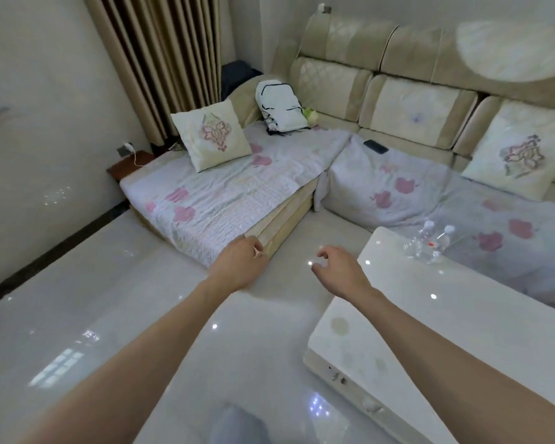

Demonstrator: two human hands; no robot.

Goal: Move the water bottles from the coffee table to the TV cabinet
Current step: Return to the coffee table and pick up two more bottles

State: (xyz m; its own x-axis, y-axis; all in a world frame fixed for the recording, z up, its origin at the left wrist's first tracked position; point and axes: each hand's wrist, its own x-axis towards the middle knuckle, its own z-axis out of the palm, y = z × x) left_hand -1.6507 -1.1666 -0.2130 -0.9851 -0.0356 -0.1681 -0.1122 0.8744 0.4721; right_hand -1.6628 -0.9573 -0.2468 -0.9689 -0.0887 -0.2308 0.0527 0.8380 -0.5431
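Note:
Two clear water bottles (428, 242) with white caps stand close together near the far edge of the white coffee table (462, 318), on the right. My right hand (340, 270) hovers over the floor just left of the table's far corner, fingers spread, holding nothing, well left of the bottles. My left hand (237, 264) reaches forward over the floor near the corner of the sofa's chaise, fingers loosely curled, empty. The TV cabinet is not in view.
A beige corner sofa (334, 91) with a flowered cover fills the back. On it lie two cushions (210, 134), a white backpack (282, 105) and a dark phone (376, 146). Glossy white floor (77, 315) spreads to the left. Curtains hang at the back left.

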